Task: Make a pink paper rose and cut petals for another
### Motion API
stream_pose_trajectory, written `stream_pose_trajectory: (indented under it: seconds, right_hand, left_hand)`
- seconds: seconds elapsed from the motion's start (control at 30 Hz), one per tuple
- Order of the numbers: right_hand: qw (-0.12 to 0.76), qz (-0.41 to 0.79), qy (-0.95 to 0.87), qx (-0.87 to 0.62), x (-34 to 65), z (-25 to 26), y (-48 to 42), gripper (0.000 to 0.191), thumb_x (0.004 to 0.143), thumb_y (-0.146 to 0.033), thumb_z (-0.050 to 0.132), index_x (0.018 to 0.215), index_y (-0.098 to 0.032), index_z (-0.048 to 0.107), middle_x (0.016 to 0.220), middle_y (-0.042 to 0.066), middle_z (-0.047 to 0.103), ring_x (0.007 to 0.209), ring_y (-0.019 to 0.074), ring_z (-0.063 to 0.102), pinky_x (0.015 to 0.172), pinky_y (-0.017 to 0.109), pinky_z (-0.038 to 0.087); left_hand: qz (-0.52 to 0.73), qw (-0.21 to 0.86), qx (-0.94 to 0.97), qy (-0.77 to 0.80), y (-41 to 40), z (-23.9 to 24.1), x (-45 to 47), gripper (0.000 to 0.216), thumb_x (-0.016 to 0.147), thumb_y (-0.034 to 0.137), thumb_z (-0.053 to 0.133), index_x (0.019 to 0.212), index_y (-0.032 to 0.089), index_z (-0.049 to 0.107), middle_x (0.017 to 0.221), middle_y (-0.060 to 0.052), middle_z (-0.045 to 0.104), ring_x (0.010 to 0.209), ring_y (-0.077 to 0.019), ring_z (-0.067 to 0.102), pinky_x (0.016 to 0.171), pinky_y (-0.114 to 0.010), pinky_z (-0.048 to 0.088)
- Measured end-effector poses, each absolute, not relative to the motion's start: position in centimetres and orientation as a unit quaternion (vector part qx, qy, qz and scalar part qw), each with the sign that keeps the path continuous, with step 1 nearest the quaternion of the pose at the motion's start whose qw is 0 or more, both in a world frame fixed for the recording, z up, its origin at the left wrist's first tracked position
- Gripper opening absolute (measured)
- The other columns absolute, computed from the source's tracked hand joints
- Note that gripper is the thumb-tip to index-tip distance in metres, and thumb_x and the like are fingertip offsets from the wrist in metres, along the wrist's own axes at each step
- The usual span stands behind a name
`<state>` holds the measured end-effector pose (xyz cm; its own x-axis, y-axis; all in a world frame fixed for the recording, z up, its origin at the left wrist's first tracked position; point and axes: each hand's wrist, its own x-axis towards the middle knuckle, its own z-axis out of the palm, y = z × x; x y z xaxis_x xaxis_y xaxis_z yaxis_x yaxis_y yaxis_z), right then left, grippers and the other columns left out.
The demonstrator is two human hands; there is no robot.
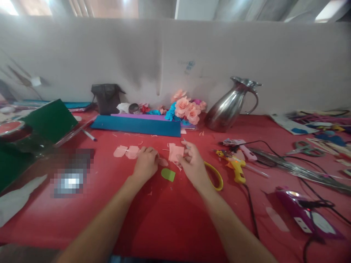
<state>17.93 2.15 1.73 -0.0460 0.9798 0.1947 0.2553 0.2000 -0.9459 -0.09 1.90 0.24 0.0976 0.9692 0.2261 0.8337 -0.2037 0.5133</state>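
- Red cloth covers the table, smooth and matte, littered with tiny paper scraps; everything below is placed against the steel jug.
- Steel jug: polished, pear-shaped, with a curved handle and spout, standing upright at the back by the pale wall.
- Teal paper roll, long and flat, lies left of the jug, a purple sheet behind it.
- Paper roses, peach with crinkled petals, sit just left of the jug's base.
- Yellow glue gun lies in front of the jug, nozzle pointing left, its black cord trailing toward the near edge.
- Yellow-handled scissors lie in front of the jug too, partly under the right wrist.
- Left hand, well left and forward of the jug, rests knuckles-up on the cloth, fingers curled down; whether it pinches anything I cannot tell.
- Right hand grasps the pink paper piece between thumb and fingertips, front-left of the jug.
- Loose pink petals, rounded and thin, lie further left; a small green leaf cutout lies between the hands.
- Handling judgement: such thin paper creases easily, so a light pinch near the edge and a steadying left hand would suit.
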Motion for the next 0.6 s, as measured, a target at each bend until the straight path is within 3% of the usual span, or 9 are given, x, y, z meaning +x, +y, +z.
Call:
stream_pose_trajectory:
  seconds: [0.1, 0.17, 0.27, 0.47, 0.6]
  right_hand:
    - [0.452, 0.350, -0.645, -0.507, 18.2, 1.8, 2.1, 0.037, 0.080, -0.022, 0.050, 0.117, -0.025, 0.052, 0.084, 0.002, 0.064, 0.058, 0.0136, 0.061, 0.057, 0.028, 0.050]
    - [0.433, 0.303, -0.675, -0.515, 18.3, 1.9, 2.1, 0.027, 0.081, -0.021, 0.049, 0.105, -0.023, 0.061, 0.091, 0.004, 0.066, 0.066, 0.0151, 0.062, 0.063, 0.030, 0.050]
    - [0.421, 0.261, -0.699, -0.516, 18.3, 1.9, 2.1, 0.021, 0.081, -0.020, 0.048, 0.090, -0.020, 0.067, 0.096, 0.007, 0.067, 0.078, 0.0181, 0.063, 0.071, 0.032, 0.050]
    - [0.431, 0.292, -0.674, -0.525, 18.3, 2.0, 2.1, 0.025, 0.079, -0.023, 0.050, 0.100, -0.022, 0.064, 0.082, 0.004, 0.068, 0.067, 0.0169, 0.062, 0.064, 0.031, 0.050]
    - [0.439, 0.328, -0.644, -0.533, 18.5, 1.6, 2.2, 0.028, 0.079, -0.025, 0.051, 0.105, -0.023, 0.061, 0.070, -0.001, 0.061, 0.056, 0.0141, 0.058, 0.056, 0.028, 0.049]
  left_hand:
    - [0.349, 0.279, 0.670, 0.593, 1.7, 0.9, 0.1, 0.008, 0.075, 0.015, 0.052, 0.075, 0.019, 0.060, 0.077, -0.005, 0.063, 0.075, -0.0192, 0.055, 0.071, -0.032, 0.041]
    - [0.407, 0.384, 0.615, 0.555, 1.5, 1.3, 0.2, 0.006, 0.076, 0.024, 0.055, 0.075, 0.019, 0.058, 0.073, -0.002, 0.060, 0.069, -0.0159, 0.055, 0.066, -0.028, 0.041]
    - [0.449, 0.482, 0.546, 0.517, 1.2, 1.6, 0.2, 0.012, 0.073, 0.029, 0.059, 0.078, 0.019, 0.061, 0.075, -0.001, 0.061, 0.071, -0.0142, 0.055, 0.069, -0.026, 0.041]
    - [0.473, 0.535, 0.482, 0.508, 1.2, 2.1, 0.1, 0.022, 0.068, 0.028, 0.064, 0.087, 0.017, 0.064, 0.080, -0.003, 0.062, 0.074, -0.0140, 0.056, 0.072, -0.026, 0.043]
    - [0.435, 0.501, 0.526, 0.532, 1.6, 1.1, 0.1, 0.030, 0.068, 0.021, 0.062, 0.098, 0.018, 0.064, 0.074, -0.001, 0.060, 0.069, -0.0143, 0.057, 0.068, -0.026, 0.044]
